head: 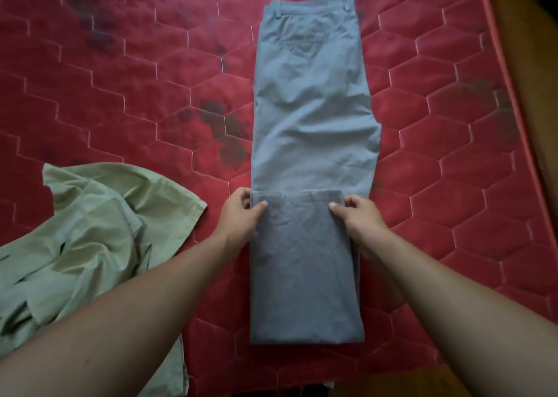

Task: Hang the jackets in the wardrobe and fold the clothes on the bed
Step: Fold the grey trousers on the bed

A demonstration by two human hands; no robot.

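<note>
**Both our hands on the folded hem of the trousers**

We see the long grey-blue cotton trousers (311, 110) lying lengthwise on the red quilted mattress (120, 95), waistband toward its far edge, nearer its right edge than its left. The leg ends are doubled back over the upper legs. Our left hand (240, 215) pinches the left corner of that doubled-back end, thumb on top, and our right hand (360, 215) pinches the right corner likewise. A crumpled pale green shirt (99, 230) lies near the mattress's near left corner, apart from the trousers.
</note>
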